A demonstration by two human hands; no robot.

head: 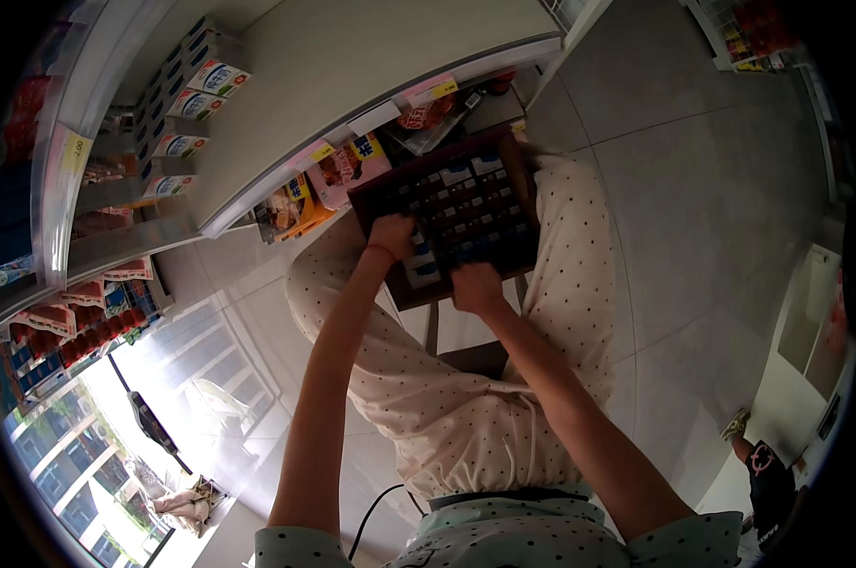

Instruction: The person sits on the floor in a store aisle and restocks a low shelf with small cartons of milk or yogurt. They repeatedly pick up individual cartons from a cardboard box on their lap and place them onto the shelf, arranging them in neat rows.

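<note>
A dark open box (394, 290) rests tilted across my lap, holding several small blue-and-white cartons (486, 166) in rows. My left hand (394, 237), with a red cord round the wrist, reaches over the left part of the box; its fingertips are in shadow among the cartons. Over the near edge of the box lies my right hand (477, 285), its fingers curled down inside. Whether either hand grips a carton cannot be made out.
A shelf board (371, 50) with price tags spans the top, milk cartons (218, 77) stacked at its left. Packaged snacks (346, 170) lie below it, beyond the box. Another person (768, 479) is at the lower right. Left are more stocked racks and a bright window.
</note>
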